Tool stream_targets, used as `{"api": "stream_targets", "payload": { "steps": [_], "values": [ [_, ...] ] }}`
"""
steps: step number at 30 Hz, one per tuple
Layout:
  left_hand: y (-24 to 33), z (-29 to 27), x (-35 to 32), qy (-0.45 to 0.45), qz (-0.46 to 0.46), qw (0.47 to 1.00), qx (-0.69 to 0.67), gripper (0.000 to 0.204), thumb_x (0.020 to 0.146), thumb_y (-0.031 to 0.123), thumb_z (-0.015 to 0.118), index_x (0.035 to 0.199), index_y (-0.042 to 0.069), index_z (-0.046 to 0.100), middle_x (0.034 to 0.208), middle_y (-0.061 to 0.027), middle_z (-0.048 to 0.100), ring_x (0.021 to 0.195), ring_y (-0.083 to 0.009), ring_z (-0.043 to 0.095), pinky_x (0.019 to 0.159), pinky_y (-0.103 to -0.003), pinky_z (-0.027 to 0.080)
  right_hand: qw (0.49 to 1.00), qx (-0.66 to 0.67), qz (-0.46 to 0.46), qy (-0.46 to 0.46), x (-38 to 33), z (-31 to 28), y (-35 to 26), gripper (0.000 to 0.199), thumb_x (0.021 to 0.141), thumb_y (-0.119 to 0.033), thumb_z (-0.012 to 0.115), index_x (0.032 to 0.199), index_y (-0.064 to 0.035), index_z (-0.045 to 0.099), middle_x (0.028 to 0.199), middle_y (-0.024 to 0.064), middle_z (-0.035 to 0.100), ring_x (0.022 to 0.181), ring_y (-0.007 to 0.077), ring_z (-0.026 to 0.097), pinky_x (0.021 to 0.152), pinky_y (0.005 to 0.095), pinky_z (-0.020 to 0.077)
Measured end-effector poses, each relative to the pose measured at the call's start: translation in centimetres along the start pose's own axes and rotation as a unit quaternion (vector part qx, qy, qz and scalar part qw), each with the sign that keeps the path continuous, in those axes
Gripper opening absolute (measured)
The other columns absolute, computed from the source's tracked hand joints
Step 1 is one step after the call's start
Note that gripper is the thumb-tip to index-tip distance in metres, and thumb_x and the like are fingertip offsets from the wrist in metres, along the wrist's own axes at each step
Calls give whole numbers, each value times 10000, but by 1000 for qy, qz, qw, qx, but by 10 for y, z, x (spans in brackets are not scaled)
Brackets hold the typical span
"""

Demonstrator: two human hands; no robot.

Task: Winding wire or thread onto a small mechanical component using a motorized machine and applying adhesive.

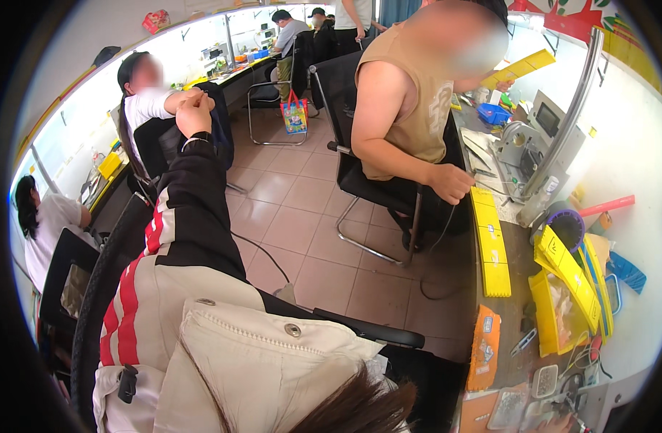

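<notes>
Jacket sleeve (183,216) lifts the left hand (195,115), fisted on nothing visible, away from the bench (516,289), seemingly idle; right hand unseen.

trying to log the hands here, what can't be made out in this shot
- Left hand, head view: raised and closed far up the frame; whether it grips anything is too small to tell.
- Right hand, head view: not surely in view; only a sliver shows at the lower edge by the bench.
- Small parts on the bench: too small and bent by the fisheye rim.
</notes>
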State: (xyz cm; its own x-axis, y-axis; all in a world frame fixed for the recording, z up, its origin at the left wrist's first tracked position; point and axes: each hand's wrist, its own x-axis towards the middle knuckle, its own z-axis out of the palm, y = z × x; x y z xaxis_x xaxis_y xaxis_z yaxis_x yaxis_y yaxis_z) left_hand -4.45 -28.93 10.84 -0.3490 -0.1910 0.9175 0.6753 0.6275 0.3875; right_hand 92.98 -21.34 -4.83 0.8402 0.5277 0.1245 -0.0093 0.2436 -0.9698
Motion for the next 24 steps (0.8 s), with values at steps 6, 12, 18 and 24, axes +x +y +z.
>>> {"api": "stream_targets", "payload": {
  "steps": [6, 12, 18, 24],
  "values": [
    [18, -10, 6, -63, 12, 997, 49, 211, 871, 322, 691, 978, 159, 770, 981, -117, 720, 890, -309, 693, 805, -416, 547, 932, -287, -214, -60, 17, -22, 22, 329, 932, -285, 615, 1169, -58, 647, 1343, 129, 534, 1197, 325, 530, 926, 467, 492],
    [24, -1, 23, -114, 53, 990, 64, 213, 889, 334, 670, 946, 155, 770, 965, -103, 714, 907, -303, 689, 790, -421, 545, 966, -209, -145, -41, 3, -11, 10, 348, 923, -260, 634, 1192, -41, 637, 1356, 141, 530, 1203, 332, 536, 941, 437, 487],
    [110, 4, 26, 76, 59, 991, -89, 169, 844, 218, 764, 911, 64, 761, 874, -89, 710, 825, -223, 658, 727, -358, 498, 1000, -8, -15, -23, -22, 11, -20, 346, 901, -220, 663, 1175, -18, 600, 1342, 130, 532, 1216, 316, 528, 929, 416, 499],
    [294, -70, -29, -29, 27, 810, -585, 84, 872, 86, 755, 927, 23, 744, 868, -28, 723, 753, -86, 623, 676, -220, 470, 999, 2, 5, -44, 33, -26, 38, 579, 956, -320, 526, 1484, -113, 409, 1495, 111, 424, 1356, 321, 405, 1149, 467, 224]
  ]
}}
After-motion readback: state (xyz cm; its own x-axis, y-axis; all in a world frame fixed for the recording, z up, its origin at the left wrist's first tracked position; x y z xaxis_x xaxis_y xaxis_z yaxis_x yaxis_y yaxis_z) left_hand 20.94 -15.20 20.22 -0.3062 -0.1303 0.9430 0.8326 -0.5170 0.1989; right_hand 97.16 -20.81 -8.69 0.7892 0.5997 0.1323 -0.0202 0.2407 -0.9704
